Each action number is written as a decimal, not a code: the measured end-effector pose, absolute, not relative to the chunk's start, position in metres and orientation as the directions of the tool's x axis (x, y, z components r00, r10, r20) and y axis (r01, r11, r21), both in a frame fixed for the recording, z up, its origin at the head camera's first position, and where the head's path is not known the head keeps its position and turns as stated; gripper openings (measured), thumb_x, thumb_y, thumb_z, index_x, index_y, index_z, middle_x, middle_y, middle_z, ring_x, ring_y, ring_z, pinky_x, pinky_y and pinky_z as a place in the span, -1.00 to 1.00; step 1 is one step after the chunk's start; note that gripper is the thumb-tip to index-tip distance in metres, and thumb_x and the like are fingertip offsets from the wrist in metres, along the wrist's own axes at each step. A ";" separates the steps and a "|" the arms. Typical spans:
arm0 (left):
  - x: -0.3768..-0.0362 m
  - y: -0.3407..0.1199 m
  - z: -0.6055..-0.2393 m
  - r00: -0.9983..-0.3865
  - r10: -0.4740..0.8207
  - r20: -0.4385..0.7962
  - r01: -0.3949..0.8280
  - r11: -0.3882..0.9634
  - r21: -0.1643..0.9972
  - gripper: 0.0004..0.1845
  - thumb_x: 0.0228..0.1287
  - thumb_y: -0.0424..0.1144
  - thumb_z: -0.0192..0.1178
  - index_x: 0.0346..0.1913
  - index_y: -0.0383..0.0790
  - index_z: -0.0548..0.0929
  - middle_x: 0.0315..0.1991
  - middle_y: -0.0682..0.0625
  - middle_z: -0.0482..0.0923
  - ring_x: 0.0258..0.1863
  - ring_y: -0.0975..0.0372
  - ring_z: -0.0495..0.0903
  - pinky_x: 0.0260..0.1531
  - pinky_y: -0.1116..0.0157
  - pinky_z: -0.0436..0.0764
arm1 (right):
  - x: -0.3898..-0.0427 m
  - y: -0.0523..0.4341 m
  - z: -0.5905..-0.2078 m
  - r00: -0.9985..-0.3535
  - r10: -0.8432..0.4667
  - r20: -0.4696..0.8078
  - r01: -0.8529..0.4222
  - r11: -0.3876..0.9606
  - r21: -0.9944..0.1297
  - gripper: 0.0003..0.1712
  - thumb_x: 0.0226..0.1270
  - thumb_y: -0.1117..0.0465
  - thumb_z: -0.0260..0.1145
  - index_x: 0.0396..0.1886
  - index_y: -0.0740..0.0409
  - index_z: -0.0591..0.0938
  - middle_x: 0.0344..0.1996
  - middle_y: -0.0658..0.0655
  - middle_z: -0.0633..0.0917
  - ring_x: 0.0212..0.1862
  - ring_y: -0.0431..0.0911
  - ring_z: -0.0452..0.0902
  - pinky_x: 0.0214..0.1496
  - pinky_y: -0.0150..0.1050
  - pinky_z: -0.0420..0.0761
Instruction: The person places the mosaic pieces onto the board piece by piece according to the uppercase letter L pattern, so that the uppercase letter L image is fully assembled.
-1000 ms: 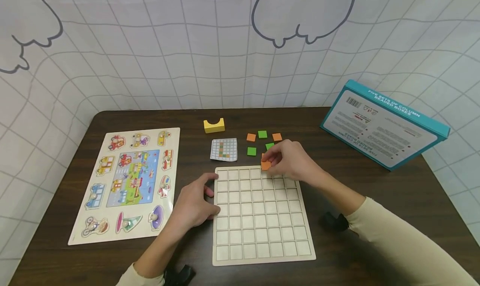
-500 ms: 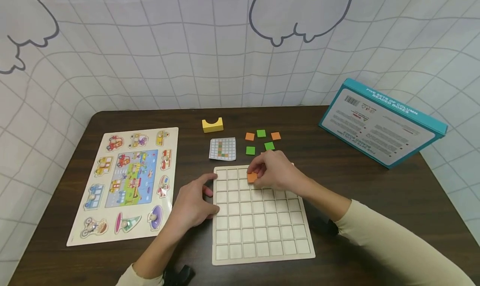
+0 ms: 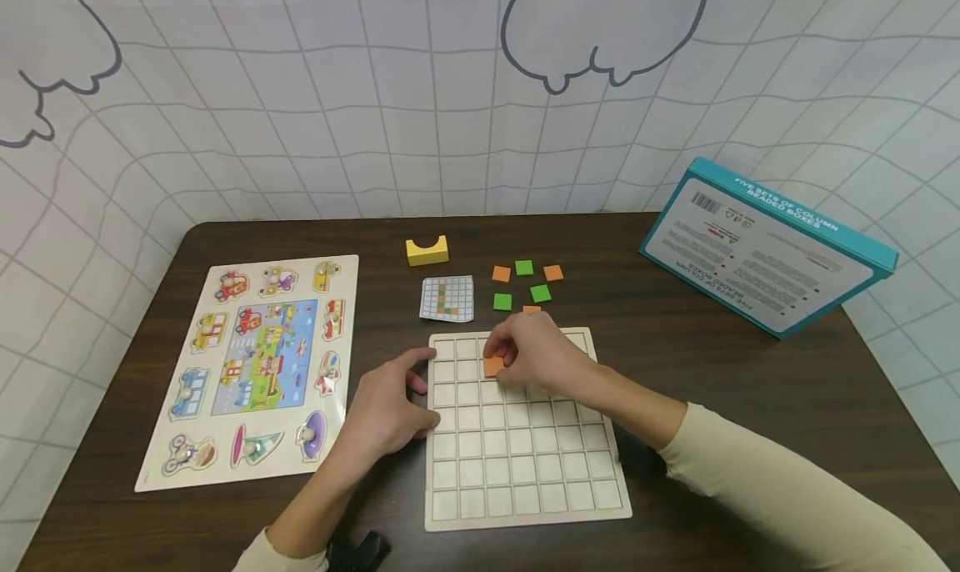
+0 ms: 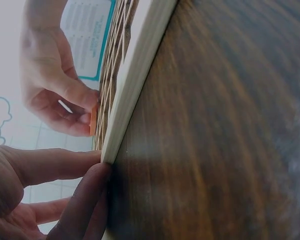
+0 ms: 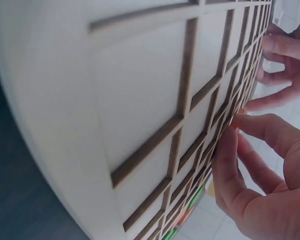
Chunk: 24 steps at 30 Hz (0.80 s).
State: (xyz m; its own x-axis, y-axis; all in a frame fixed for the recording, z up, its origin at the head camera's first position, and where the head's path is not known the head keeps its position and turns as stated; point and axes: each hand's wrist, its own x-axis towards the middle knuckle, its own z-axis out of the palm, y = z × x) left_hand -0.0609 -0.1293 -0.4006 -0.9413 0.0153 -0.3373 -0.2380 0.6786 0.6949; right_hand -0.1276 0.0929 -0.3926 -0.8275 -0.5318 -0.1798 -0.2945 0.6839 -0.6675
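Note:
My right hand (image 3: 538, 353) pinches an orange square tile (image 3: 492, 368) between thumb and fingers, over the upper left part of a pale wooden grid board (image 3: 528, 523). In the left wrist view the tile (image 4: 93, 121) stands on edge in those fingertips, right at the grid. The thumb and fingers of my left hand (image 3: 386, 409) are spread along the board's left edge and touch its side. Just past the board lie green tiles (image 3: 502, 302) and orange tiles (image 3: 552, 273), one of them partly hidden behind my right hand. A small card (image 3: 447, 298) shows a coloured grid pattern.
On the left lies a picture puzzle board (image 3: 247, 372) with vehicle pieces. A yellow notched block (image 3: 427, 252) sits at the back. The teal box (image 3: 772, 247) leans at the back right, close to a white grid-patterned curtain (image 3: 360, 97).
My right hand has carried the orange tile leftward and nearer, from the board's far edge to over the grid. The left hand has stayed at the board's edge.

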 end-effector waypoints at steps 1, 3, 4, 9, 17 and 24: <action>-0.061 -0.129 -0.401 -0.941 0.016 -0.338 -0.239 0.675 0.698 -0.14 -0.10 -0.50 0.51 0.40 -0.11 0.55 -0.25 -0.07 0.59 -0.69 0.24 0.58 -0.59 0.28 0.57 | -0.127 0.092 -0.393 -0.827 -0.534 -0.175 -0.301 0.685 -0.664 -0.75 0.02 0.44 0.48 -0.27 0.12 0.79 -0.45 -0.02 0.71 -0.34 -0.21 0.55 -0.24 -0.32 0.59; -0.061 -0.129 -0.401 -0.942 0.016 -0.337 -0.239 0.673 0.700 -0.14 -0.11 -0.50 0.50 0.40 -0.11 0.55 -0.25 -0.07 0.59 -0.69 0.24 0.58 -0.59 0.28 0.57 | -0.127 0.091 -0.393 -0.826 -0.537 -0.170 -0.314 0.691 -0.651 -0.75 0.03 0.43 0.49 -0.26 0.12 0.79 -0.44 -0.01 0.71 -0.33 -0.20 0.54 -0.24 -0.32 0.58; -0.061 -0.130 -0.401 -0.941 0.015 -0.337 -0.240 0.674 0.699 -0.14 -0.10 -0.50 0.50 0.40 -0.11 0.55 -0.26 -0.06 0.59 -0.69 0.24 0.58 -0.59 0.28 0.56 | -0.127 0.090 -0.393 -0.826 -0.538 -0.170 -0.319 0.694 -0.646 -0.75 0.03 0.43 0.49 -0.26 0.12 0.79 -0.43 0.00 0.71 -0.33 -0.19 0.54 -0.24 -0.31 0.58; -0.061 -0.129 -0.400 -0.941 0.013 -0.339 -0.240 0.679 0.693 -0.14 -0.10 -0.50 0.51 0.40 -0.10 0.56 -0.26 -0.06 0.60 -0.69 0.24 0.58 -0.59 0.29 0.55 | -0.127 0.087 -0.393 -0.823 -0.538 -0.181 -0.325 0.708 -0.627 -0.76 0.06 0.41 0.50 -0.24 0.12 0.79 -0.43 0.00 0.69 -0.32 -0.18 0.52 -0.24 -0.30 0.57; -0.060 -0.129 -0.400 -0.945 0.012 -0.326 -0.233 0.675 0.700 -0.14 -0.12 -0.51 0.50 0.39 -0.10 0.57 -0.26 -0.05 0.60 -0.71 0.26 0.59 -0.58 0.29 0.56 | -0.126 0.089 -0.394 -0.826 -0.543 -0.152 -0.345 0.700 -0.625 -0.76 0.04 0.39 0.54 -0.25 0.11 0.80 -0.40 -0.01 0.72 -0.31 -0.18 0.55 -0.22 -0.31 0.59; -0.060 -0.129 -0.400 -0.944 0.006 -0.331 -0.238 0.683 0.691 -0.15 -0.10 -0.49 0.52 0.39 -0.09 0.57 -0.26 -0.05 0.60 -0.69 0.25 0.57 -0.57 0.28 0.53 | -0.125 0.087 -0.395 -0.833 -0.534 -0.146 -0.342 0.703 -0.624 -0.76 0.05 0.37 0.57 -0.24 0.10 0.81 -0.38 0.00 0.73 -0.29 -0.16 0.55 -0.21 -0.31 0.59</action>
